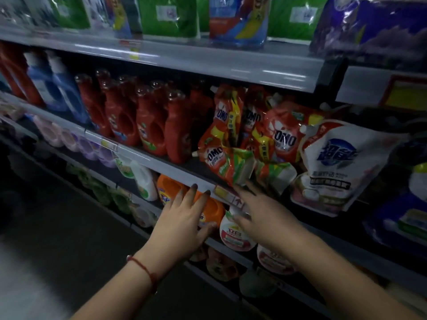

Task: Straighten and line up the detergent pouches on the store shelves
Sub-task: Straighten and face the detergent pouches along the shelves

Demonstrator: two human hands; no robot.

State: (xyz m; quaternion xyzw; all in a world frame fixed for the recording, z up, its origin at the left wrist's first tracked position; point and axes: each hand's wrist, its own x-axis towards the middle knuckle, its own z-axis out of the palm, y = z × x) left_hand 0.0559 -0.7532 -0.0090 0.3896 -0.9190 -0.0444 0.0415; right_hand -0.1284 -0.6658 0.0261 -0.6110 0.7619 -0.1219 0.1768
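Both hands, left hand [182, 218] and right hand [263, 213], are reaching with fingers spread and holding nothing toward the toppled red pouches [227, 162] slumping at the middle shelf [161, 163] edge, presumably to stand them upright.

Glossy, crinkled plastic film covers the red pouches [227, 144]; the shelf edge [161, 166] looks smooth grey metal.

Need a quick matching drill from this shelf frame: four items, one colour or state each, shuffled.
Items:
1. front OMO pouch
2. white pouch
3. Tide bottle
4. left hand

Descriptions:
A. orange, lower shelf
B. fingers spread, holding nothing
C. red, toppled forward at the shelf edge
D. leaning, right of the red pouches

Pairs: 1-C, 2-D, 3-A, 4-B
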